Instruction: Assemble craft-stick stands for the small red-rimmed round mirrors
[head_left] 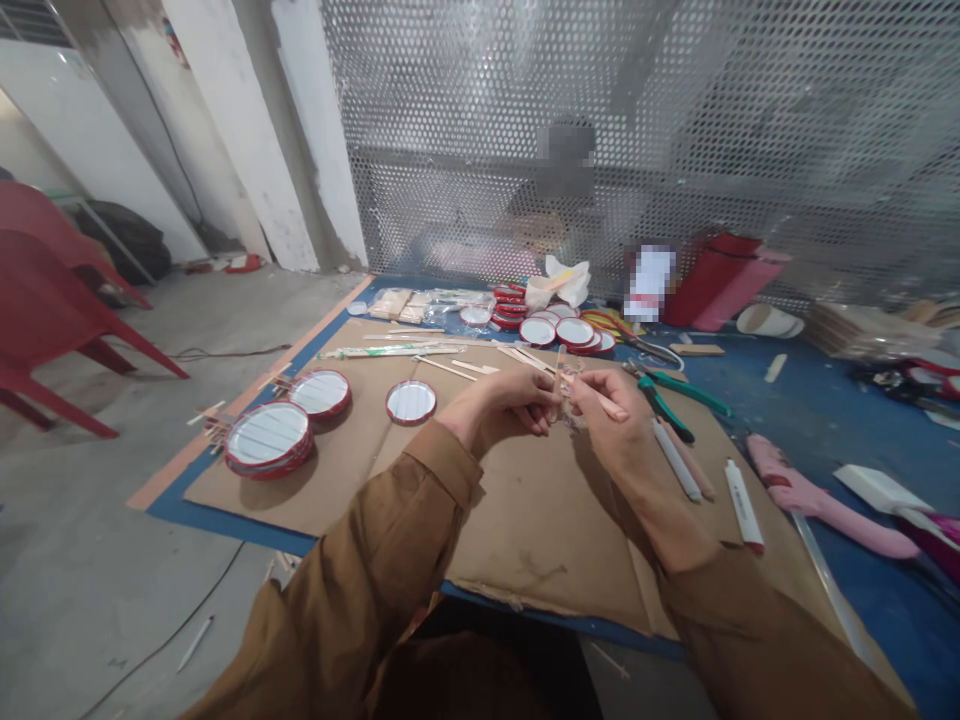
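Over the cardboard sheet [517, 530], my left hand [525, 400] pinches a small flat wooden craft stick [560, 368], which stands nearly upright between the fingertips. My right hand [611, 405] is closed just to its right, fingertips pinched close to the stick; what they grip is too small to make out. Behind the hands lie loose wooden sticks [465, 369]. A round red-rimmed lid [411, 402] lies by itself to the left. Farther left are stacked red-rimmed lids [268, 440] with sticks at their edge, and a smaller pair [320, 393] behind.
Green-handled pliers [664, 405], grey and white markers [742, 505] and a pink glue gun [817, 495] lie right of my hands. More lids [574, 332] and a phone [649, 285] stand at the back, before a perforated metal screen [465, 130]. Red chairs [67, 310] are at left.
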